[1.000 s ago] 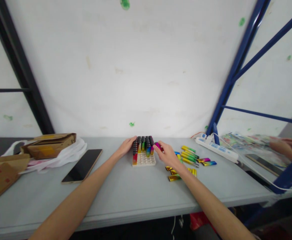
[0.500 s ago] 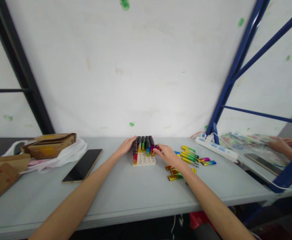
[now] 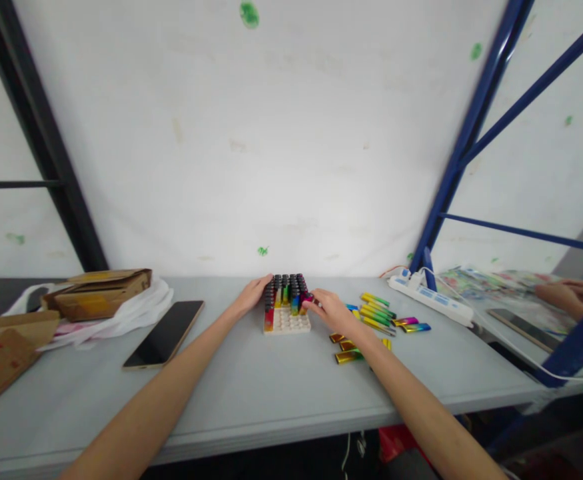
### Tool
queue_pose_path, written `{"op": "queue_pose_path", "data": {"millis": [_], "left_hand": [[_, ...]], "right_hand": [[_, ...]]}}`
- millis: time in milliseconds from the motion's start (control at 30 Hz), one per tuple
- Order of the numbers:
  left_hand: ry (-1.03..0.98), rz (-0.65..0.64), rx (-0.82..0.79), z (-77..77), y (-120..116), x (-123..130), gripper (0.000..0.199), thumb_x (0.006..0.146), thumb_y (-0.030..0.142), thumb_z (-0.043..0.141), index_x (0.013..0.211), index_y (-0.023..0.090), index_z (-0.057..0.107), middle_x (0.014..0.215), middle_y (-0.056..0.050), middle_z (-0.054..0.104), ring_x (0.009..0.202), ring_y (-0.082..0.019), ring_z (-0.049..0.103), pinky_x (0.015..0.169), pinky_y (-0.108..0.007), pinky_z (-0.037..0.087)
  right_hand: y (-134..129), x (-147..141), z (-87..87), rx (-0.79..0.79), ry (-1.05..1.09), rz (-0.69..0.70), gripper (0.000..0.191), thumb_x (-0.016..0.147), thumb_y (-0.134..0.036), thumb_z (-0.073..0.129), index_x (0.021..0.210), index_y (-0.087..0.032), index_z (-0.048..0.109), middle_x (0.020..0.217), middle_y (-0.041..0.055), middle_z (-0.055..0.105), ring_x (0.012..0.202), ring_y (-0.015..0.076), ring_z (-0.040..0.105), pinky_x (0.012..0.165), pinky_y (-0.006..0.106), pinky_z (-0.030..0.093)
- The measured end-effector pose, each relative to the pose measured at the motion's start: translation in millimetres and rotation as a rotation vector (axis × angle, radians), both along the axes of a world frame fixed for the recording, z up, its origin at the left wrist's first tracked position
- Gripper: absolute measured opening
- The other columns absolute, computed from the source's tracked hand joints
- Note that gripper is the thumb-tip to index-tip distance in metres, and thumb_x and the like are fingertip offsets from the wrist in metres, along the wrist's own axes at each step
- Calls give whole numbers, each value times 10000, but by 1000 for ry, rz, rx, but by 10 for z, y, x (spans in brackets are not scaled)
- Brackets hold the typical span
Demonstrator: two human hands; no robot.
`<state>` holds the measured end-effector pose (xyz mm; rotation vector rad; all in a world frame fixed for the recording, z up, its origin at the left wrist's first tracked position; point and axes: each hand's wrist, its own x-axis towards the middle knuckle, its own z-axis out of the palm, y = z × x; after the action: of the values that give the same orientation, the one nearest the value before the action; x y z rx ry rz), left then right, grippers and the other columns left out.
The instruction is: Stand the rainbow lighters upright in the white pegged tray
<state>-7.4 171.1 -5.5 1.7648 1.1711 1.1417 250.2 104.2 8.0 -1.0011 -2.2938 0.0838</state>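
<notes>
A small white tray (image 3: 291, 323) with rows of round holes stands near the back of the table. Upright lighters (image 3: 287, 280) with black tops and shiny multicoloured bodies fill its back rows and left side; white holes show at the front right. My left hand (image 3: 252, 295) is curled round the tray's left back corner, its fingertips against the outer lighters. At the right side, my right hand (image 3: 327, 308) pinches a dark-topped, magenta lighter (image 3: 308, 297) between thumb and fingers, right beside the standing ones. Whether its lower end sits in a hole is hidden.
Loose shiny lighters (image 3: 377, 313) lie right of the tray, some partly under my right forearm. A phone (image 3: 165, 333), cardboard box (image 3: 96, 293) and white plastic bag are left. A power strip (image 3: 431, 298), blue frame post and another person's hands (image 3: 568, 295) are right.
My right hand has shifted slightly left, bringing the lighter closer in against the tray's right side. My left hand stays put. The camera view has tilted very slightly.
</notes>
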Motion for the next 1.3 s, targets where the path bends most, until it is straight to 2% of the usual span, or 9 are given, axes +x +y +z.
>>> {"op": "queue_pose_path", "data": {"millis": [300, 433, 600, 700, 800, 933, 1067, 1167, 1300], "left_hand": [[-15, 1, 9, 8, -17, 5, 659, 802, 691, 445, 979, 125, 733, 1035, -88, 742, 1069, -308, 610, 1025, -389, 373], [-22, 7, -6, 6, -12, 6, 664, 795, 689, 456, 986, 117, 734, 1046, -94, 738, 1061, -315, 615, 1013, -398, 389], [-32, 0, -23, 2, -2, 14, 675, 780, 707, 455, 991, 129, 731, 1085, -91, 727, 1077, -308, 613, 996, -384, 413], [-43, 12, -39, -7, 6, 15, 670, 764, 719, 463, 980, 146, 735, 1084, -78, 729, 1098, -304, 605, 1001, -368, 413], [-39, 12, -36, -18, 14, 9, 664, 777, 716, 450, 971, 149, 734, 1079, -77, 731, 1098, -300, 607, 1013, -364, 400], [-60, 21, -44, -25, 15, 8, 670, 765, 716, 472, 985, 139, 732, 1085, -88, 727, 1090, -307, 609, 1012, -376, 396], [-87, 10, -45, -23, 12, 16, 677, 753, 716, 485, 990, 132, 732, 1070, -94, 732, 1078, -309, 613, 1015, -385, 390], [-76, 5, -42, -15, 6, 12, 679, 765, 712, 474, 1000, 127, 726, 1077, -94, 729, 1083, -307, 610, 1022, -387, 383], [-35, -2, -16, -7, 0, -1, 664, 782, 709, 455, 979, 137, 730, 1091, -88, 725, 1095, -301, 603, 1028, -375, 374]], "right_hand": [[31, 48, -52, -27, -85, 29, 303, 963, -407, 453, 929, -144, 599, 864, 80, 642, 766, 175, 572, 727, 276, 425], [-22, 24, -17, -66, -172, -67, 334, 961, -437, 446, 928, -160, 629, 837, 82, 668, 748, 179, 595, 698, 265, 416], [-83, 125, 165, -150, -201, -97, 352, 955, -427, 462, 851, -165, 674, 767, 61, 684, 702, 160, 600, 672, 249, 402], [-172, 341, 330, -170, -136, -69, 371, 977, -380, 412, 841, -158, 677, 737, 46, 682, 668, 148, 589, 671, 251, 409], [-350, 635, 432, -214, -153, -2, 308, 944, -386, 479, 919, -161, 687, 836, 61, 696, 731, 159, 610, 709, 260, 436], [-587, 969, 358, -207, -249, 25, 271, 906, -384, 546, 1052, -202, 684, 1009, 91, 668, 936, 216, 605, 873, 340, 443], [-622, 1070, 184, -192, -231, 5, 283, 900, -350, 561, 1136, -238, 669, 1138, 103, 630, 1088, 247, 555, 982, 397, 403], [-520, 1027, 129, -214, -242, 46, 245, 896, -343, 568, 1071, -230, 696, 1092, 99, 641, 1051, 244, 562, 965, 399, 409], [-360, 960, 154, -252, -230, 66, 228, 864, -380, 609, 974, -205, 704, 1000, 90, 660, 965, 236, 579, 901, 382, 426]]}}
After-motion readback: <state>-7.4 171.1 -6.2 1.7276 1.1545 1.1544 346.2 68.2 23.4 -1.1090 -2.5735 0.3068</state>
